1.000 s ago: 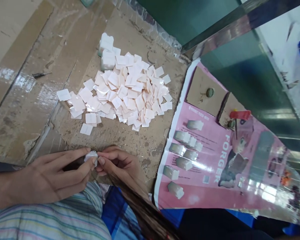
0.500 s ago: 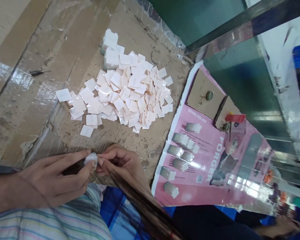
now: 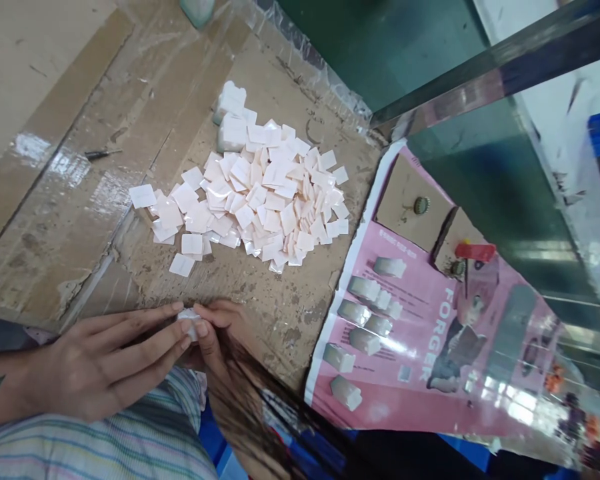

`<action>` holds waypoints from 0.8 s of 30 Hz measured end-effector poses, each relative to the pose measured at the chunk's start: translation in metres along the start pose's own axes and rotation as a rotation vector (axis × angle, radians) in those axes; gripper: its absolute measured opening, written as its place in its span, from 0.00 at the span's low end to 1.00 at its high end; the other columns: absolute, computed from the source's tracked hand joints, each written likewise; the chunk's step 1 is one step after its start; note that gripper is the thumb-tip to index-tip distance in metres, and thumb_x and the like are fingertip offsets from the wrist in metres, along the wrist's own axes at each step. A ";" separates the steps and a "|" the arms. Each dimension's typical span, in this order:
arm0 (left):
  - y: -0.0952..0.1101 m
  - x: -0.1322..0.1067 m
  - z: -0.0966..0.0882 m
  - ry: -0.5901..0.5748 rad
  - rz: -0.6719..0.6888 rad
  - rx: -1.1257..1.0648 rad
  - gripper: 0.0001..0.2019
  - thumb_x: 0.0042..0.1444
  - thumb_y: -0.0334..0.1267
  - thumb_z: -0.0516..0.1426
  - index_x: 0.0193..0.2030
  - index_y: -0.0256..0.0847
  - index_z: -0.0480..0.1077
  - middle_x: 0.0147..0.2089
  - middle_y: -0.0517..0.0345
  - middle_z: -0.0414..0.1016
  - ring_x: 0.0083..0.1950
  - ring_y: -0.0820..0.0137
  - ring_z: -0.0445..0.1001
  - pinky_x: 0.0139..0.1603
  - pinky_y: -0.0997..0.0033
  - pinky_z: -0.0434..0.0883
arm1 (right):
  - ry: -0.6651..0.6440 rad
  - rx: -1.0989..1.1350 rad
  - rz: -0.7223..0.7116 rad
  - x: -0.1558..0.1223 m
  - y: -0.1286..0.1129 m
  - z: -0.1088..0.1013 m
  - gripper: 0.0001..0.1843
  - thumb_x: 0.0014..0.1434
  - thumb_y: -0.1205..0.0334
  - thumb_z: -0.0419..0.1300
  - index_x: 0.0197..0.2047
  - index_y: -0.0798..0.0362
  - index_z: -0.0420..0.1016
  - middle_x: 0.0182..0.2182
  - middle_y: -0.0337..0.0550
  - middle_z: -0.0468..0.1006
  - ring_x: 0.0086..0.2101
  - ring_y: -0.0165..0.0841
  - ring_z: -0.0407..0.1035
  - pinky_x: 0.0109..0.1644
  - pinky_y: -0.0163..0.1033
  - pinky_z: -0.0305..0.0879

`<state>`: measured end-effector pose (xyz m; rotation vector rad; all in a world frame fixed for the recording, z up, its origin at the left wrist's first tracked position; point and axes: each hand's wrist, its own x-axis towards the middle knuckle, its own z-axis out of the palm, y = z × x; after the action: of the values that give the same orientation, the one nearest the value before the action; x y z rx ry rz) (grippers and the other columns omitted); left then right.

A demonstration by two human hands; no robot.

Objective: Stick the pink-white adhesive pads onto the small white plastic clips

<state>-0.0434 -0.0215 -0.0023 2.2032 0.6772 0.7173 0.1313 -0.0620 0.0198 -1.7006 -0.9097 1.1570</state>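
Bending over our striped top (image 3: 95,447), with long hair (image 3: 300,413) hanging across part of the view, we have both hands together at the near edge of the cardboard-covered table (image 3: 260,293). Our left hand (image 3: 97,367) grasps a small white block (image 3: 188,325) between its fingertips, the fingers stretched out; our right hand (image 3: 223,337), partly veiled by hair, pinches the same block with thumb and forefinger. The fingers cover most of it.

To the right we have a pink printed sheet (image 3: 380,413) reading FORGER; whether the same table carries it, we cannot tell. Pale, glossy blocks (image 3: 365,341) lie on it, most of them near its left edge.

Beyond our hands, in the middle of the table, spreads a heap of thin, pale square pieces (image 3: 275,200), some loose toward us. Farther up the sheet we see a red-handled tool (image 3: 475,252) and two brown boards (image 3: 405,183), with a bottle cap (image 3: 421,205) on the larger one. Left of the heap lies a slim dark tool (image 3: 100,154); at its far-left end stand two white-topped blocks (image 3: 231,133). Near the table's far edge sits a greenish object (image 3: 198,11), cut off by the frame.
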 end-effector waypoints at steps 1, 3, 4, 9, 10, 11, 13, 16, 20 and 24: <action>-0.003 0.000 -0.001 -0.019 0.046 0.039 0.18 0.72 0.30 0.42 0.63 0.42 0.63 0.61 0.63 0.69 0.68 0.74 0.59 0.72 0.75 0.54 | 0.027 -0.073 -0.069 -0.001 0.001 0.002 0.06 0.63 0.62 0.59 0.42 0.49 0.77 0.39 0.41 0.73 0.35 0.27 0.72 0.35 0.30 0.74; -0.008 -0.003 -0.002 -0.054 0.090 0.106 0.19 0.71 0.31 0.42 0.64 0.40 0.62 0.64 0.59 0.66 0.68 0.72 0.60 0.71 0.74 0.56 | 0.073 -0.169 -0.161 -0.001 0.004 0.006 0.04 0.63 0.65 0.59 0.40 0.50 0.76 0.38 0.40 0.74 0.39 0.28 0.72 0.41 0.32 0.73; -0.010 -0.004 -0.002 -0.062 0.089 0.125 0.19 0.70 0.32 0.42 0.64 0.41 0.62 0.65 0.57 0.64 0.67 0.71 0.61 0.70 0.73 0.60 | 0.091 -0.185 -0.179 -0.001 0.006 0.007 0.04 0.62 0.66 0.60 0.39 0.50 0.76 0.38 0.40 0.74 0.39 0.28 0.72 0.42 0.32 0.73; -0.014 -0.008 -0.004 -0.080 0.051 0.157 0.20 0.71 0.35 0.41 0.66 0.44 0.59 0.67 0.60 0.61 0.65 0.72 0.64 0.66 0.75 0.65 | 0.086 -0.181 -0.174 -0.009 0.015 0.007 0.10 0.64 0.66 0.57 0.47 0.47 0.75 0.44 0.42 0.75 0.43 0.32 0.73 0.48 0.39 0.74; -0.014 -0.008 -0.005 -0.116 0.057 0.169 0.20 0.71 0.34 0.41 0.67 0.44 0.57 0.68 0.60 0.60 0.66 0.72 0.63 0.67 0.75 0.65 | 0.070 -0.180 -0.168 -0.011 0.016 0.007 0.11 0.64 0.67 0.57 0.48 0.47 0.74 0.45 0.43 0.74 0.45 0.33 0.73 0.49 0.41 0.73; -0.014 -0.007 -0.005 -0.145 0.056 0.178 0.20 0.71 0.34 0.43 0.68 0.45 0.56 0.68 0.61 0.59 0.66 0.71 0.64 0.67 0.74 0.64 | 0.054 -0.180 -0.161 -0.012 0.016 0.006 0.12 0.64 0.67 0.57 0.49 0.47 0.74 0.46 0.43 0.74 0.46 0.33 0.72 0.50 0.42 0.73; -0.013 -0.006 -0.005 -0.129 0.034 0.170 0.21 0.70 0.37 0.45 0.68 0.47 0.55 0.68 0.65 0.59 0.64 0.71 0.66 0.67 0.74 0.64 | 0.035 -0.178 -0.166 -0.014 0.015 0.005 0.12 0.64 0.67 0.56 0.49 0.47 0.73 0.47 0.44 0.75 0.47 0.33 0.72 0.51 0.43 0.73; -0.011 -0.007 -0.001 -0.054 0.012 0.173 0.21 0.70 0.36 0.48 0.68 0.46 0.55 0.67 0.66 0.61 0.64 0.71 0.66 0.68 0.74 0.63 | 0.041 -0.158 -0.184 -0.013 0.013 0.008 0.12 0.65 0.68 0.55 0.49 0.47 0.72 0.47 0.43 0.75 0.47 0.31 0.72 0.51 0.40 0.73; -0.008 -0.010 0.004 -0.146 -0.001 0.244 0.24 0.69 0.29 0.47 0.70 0.41 0.49 0.66 0.57 0.62 0.67 0.69 0.61 0.69 0.67 0.63 | 0.110 -0.223 -0.219 -0.014 0.012 0.012 0.11 0.65 0.68 0.55 0.49 0.47 0.73 0.45 0.41 0.75 0.47 0.29 0.71 0.51 0.35 0.72; -0.005 -0.009 0.008 0.000 -0.056 0.082 0.17 0.70 0.33 0.49 0.63 0.48 0.63 0.66 0.63 0.63 0.64 0.72 0.66 0.69 0.74 0.61 | 0.097 -0.239 -0.194 -0.015 0.010 0.011 0.11 0.65 0.68 0.55 0.48 0.48 0.73 0.44 0.42 0.75 0.47 0.29 0.71 0.50 0.35 0.72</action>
<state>-0.0453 -0.0280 -0.0131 2.2489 0.7769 0.6716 0.1173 -0.0767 0.0130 -1.7948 -1.1605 0.8573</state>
